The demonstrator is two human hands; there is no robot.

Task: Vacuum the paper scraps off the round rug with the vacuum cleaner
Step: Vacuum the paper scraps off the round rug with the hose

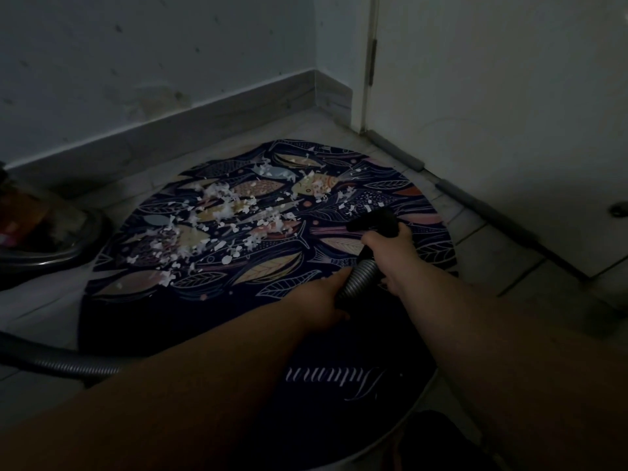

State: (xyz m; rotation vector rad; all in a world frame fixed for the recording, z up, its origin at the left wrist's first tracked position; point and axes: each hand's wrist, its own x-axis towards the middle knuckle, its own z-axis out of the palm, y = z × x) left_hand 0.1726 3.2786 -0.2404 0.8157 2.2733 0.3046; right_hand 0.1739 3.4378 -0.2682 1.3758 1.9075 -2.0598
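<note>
A round dark rug (278, 287) with fish and leaf patterns lies on the tiled floor. White paper scraps (217, 215) are strewn over its far and middle-left part. My right hand (390, 246) grips the black nozzle end (373, 220) of the vacuum hose, which points at scraps on the rug's right side. My left hand (326, 297) holds the ribbed grey hose (360, 277) just behind it. The hose (61, 363) runs on under my left forearm to the left edge.
The vacuum cleaner body (44, 232) sits on the floor left of the rug. A wall with skirting board (170, 127) runs behind. A white door (492, 113) with a grey draught strip (475, 198) stands to the right. The room is dim.
</note>
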